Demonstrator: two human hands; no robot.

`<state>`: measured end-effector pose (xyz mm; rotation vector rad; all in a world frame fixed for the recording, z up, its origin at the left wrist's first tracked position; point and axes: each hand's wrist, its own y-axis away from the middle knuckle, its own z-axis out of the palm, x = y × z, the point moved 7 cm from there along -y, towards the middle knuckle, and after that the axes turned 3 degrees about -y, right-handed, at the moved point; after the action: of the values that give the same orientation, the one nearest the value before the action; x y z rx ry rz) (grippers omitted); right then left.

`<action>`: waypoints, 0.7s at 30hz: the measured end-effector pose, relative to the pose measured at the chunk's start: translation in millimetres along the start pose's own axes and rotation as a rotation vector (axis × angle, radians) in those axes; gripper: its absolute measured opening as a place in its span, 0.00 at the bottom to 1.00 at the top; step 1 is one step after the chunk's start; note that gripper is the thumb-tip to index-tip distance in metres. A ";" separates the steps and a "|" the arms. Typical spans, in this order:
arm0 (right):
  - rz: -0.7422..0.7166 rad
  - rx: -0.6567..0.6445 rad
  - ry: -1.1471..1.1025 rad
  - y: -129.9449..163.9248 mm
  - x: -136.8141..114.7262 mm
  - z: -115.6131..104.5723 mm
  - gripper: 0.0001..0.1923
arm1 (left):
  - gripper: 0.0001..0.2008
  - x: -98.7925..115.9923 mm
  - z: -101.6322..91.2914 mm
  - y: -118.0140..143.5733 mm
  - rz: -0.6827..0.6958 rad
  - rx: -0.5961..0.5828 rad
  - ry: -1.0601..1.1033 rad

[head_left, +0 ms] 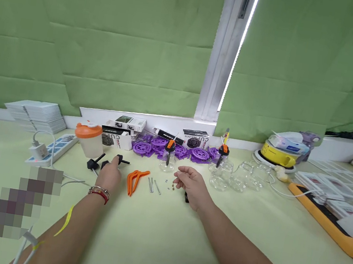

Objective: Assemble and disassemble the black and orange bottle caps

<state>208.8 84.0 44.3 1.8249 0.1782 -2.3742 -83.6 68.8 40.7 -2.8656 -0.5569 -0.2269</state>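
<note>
Left hand (110, 174): fingertips cover part of the black parts (104, 164) at 12 o'clock; contact or grip cannot be told.
Right hand (191, 184): a dark item under the palm at 6 o'clock, mostly hidden, unidentifiable.
Small brown bits (172, 186) on the desk (153, 235): too small to tell.
Pixelated patch (7, 201), 8 o'clock: contents blurred.
Orange tray (326, 220): cut by the right edge.
Both forearms: cut by the bottom edge.

A small assembly workroom: a pale green counter (152, 244) strewn with purple plastic wheels (160, 146), boxed kits (130, 123), clear jars (243, 176) and a power strip (55, 148), beneath green-papered windows (128, 35)
</note>
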 end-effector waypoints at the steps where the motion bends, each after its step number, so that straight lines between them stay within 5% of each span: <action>1: -0.028 0.025 0.021 -4.0 -1.9 -5.2 0.16 | 0.26 0.5 1.8 -0.3 0.005 -0.009 -0.004; 5: -0.236 0.242 0.222 -21.4 -20.8 -45.0 0.14 | 0.23 1.5 7.5 -1.6 0.004 -0.069 -0.051; 11: -0.664 0.703 0.917 -19.1 -70.5 -108.7 0.22 | 0.16 2.7 7.2 -1.7 0.000 -0.055 -0.124; 21: -0.658 0.730 1.155 -22.0 -70.8 -118.2 0.16 | 0.14 12.5 -4.4 2.1 0.058 0.044 -0.184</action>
<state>334.9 129.7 82.6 3.7818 0.0001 -1.3026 -71.9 70.3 47.0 -2.8719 -0.5028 0.0580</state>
